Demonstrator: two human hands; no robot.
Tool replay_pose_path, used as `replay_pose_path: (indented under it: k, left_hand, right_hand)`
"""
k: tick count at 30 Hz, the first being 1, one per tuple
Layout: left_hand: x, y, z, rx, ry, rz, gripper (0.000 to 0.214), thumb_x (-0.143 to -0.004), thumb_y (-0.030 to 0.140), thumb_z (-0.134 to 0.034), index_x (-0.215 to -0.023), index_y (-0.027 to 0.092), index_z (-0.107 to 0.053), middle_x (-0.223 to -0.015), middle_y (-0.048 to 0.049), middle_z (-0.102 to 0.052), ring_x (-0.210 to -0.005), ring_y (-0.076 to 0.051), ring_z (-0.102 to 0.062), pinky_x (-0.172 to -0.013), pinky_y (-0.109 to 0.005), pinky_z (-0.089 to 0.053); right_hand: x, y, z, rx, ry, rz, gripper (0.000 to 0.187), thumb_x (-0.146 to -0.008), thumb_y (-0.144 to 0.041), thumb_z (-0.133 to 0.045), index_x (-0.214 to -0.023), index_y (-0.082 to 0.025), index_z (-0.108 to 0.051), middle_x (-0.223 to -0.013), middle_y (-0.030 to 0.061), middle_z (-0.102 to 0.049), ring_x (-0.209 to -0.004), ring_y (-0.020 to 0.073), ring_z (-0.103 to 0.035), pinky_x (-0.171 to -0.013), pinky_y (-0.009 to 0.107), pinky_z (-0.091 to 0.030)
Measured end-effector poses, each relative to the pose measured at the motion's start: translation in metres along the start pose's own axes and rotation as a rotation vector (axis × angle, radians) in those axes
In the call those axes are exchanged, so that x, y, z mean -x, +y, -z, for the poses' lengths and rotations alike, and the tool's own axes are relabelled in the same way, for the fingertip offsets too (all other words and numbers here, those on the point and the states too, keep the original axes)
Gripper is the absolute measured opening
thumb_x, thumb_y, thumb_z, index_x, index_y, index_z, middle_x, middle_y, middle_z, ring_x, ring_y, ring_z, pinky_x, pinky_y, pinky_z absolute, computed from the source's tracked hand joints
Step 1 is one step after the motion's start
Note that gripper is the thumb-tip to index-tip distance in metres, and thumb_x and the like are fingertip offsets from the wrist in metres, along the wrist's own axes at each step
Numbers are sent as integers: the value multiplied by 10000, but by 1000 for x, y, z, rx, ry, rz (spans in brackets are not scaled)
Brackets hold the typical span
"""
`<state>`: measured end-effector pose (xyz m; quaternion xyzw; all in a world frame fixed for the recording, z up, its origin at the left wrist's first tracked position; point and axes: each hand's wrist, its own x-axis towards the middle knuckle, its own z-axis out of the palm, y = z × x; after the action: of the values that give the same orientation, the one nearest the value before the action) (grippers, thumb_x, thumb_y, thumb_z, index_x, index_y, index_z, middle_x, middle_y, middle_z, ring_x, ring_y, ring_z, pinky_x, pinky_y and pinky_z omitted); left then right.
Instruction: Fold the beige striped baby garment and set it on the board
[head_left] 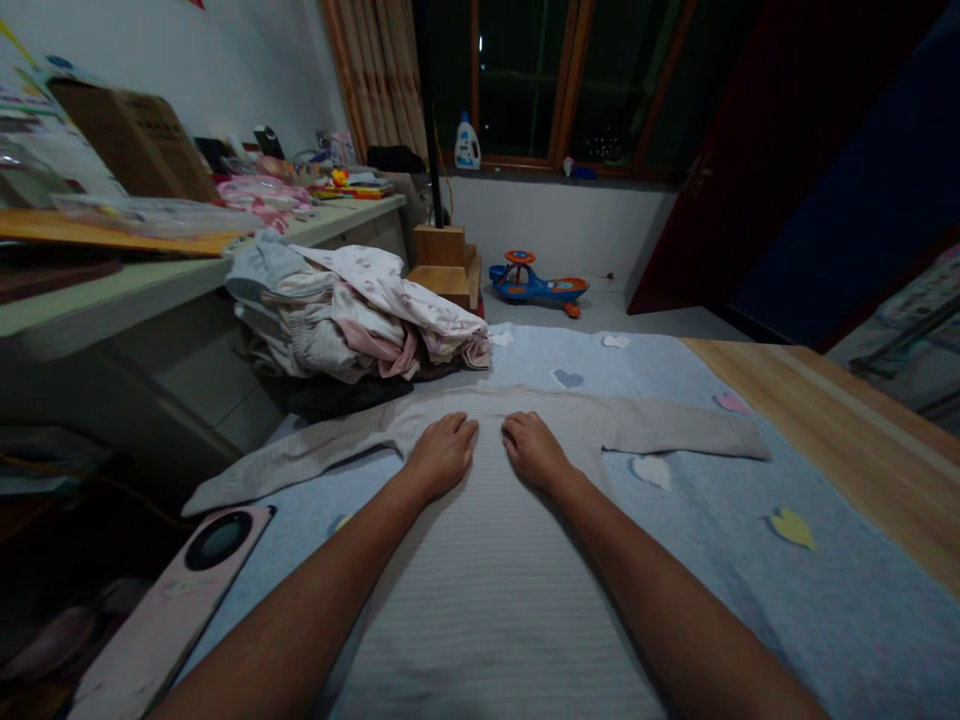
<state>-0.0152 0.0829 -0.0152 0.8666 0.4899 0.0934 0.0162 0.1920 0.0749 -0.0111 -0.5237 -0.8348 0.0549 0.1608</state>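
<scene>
A light striped long-sleeved shirt (491, 560) lies spread flat before me, its two sleeves stretched out to the left and right. My left hand (444, 452) rests on the upper chest of the shirt, fingers curled and closed on the cloth. A short gap to the right, my right hand (534, 447) has its fingers bent in on the same fabric. Both sets of fingertips are partly hidden, so how much cloth they grip is hard to see. Under the shirt is a pale blue cover (697, 520) with hearts and leaves.
A heap of clothes (337, 310) sits at the bed's far left, beside a cluttered desk (180, 285). A pink phone-like object (176, 610) lies near left. Wooden boards (832, 430) edge the right. Beyond stand a blue ride-on toy (538, 285) and a wooden step (446, 265).
</scene>
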Motion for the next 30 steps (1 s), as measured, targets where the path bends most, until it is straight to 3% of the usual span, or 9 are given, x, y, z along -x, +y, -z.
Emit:
replay_pose_path:
  k: [3,6,13,19,23,30]
  left_hand:
    - [-14,5,10,-26,-35,53,320,-935,308,-476,-1208,199,-604,-1200,-137,-618,-1144,-277,-560,-960,-410,-458]
    - [-32,11,14,-53,-26,160,339,-964,413,-439,-1160,199,-615,-1183,-152,-614,-1135,-310,-547,-881,-432,-474]
    - [-57,13,-5,-75,114,338,361,-976,379,-401,-1186,169,-605,-1146,-167,-625,-1128,-333,-529,-851,-432,-466]
    - [-55,6,-13,-38,181,295,341,-929,398,-499,-1184,214,-629,-1160,-122,-603,-1109,-304,-524,-941,-429,-419]
    - [-56,4,-13,2,172,264,367,-926,414,-504,-1220,226,-620,-1200,-116,-587,-1135,-291,-515,-981,-426,-396]
    - [-58,2,-15,-8,157,207,366,-937,403,-484,-1233,218,-597,-1271,-112,-584,-1232,-282,-480,-1023,-438,-378]
  right_hand:
    - [-10,12,2,-16,-10,-22,221,-952,-127,-479,-1026,-142,-688,-1052,108,-646,-1025,211,-542,-956,325,-414]
    - [-15,17,0,-1,40,-87,231,-958,-139,-472,-1054,-150,-681,-1065,112,-630,-1045,223,-528,-945,327,-413]
    - [-10,19,-3,57,36,-160,353,-959,-219,-468,-1290,-168,-577,-1350,123,-579,-1241,237,-483,-1079,377,-339]
    - [-10,27,2,99,-107,-262,521,-989,-376,-417,-1491,-237,-427,-1615,94,-317,-1475,328,-256,-1168,542,-182]
    - [-11,36,5,93,-149,-290,614,-978,-491,-427,-1522,-209,-387,-1636,117,-260,-1499,323,-209,-1180,494,-182]
    - [-10,44,1,89,-117,-300,694,-967,-540,-430,-1533,-147,-355,-1626,107,-288,-1494,312,-225,-1189,462,-185]
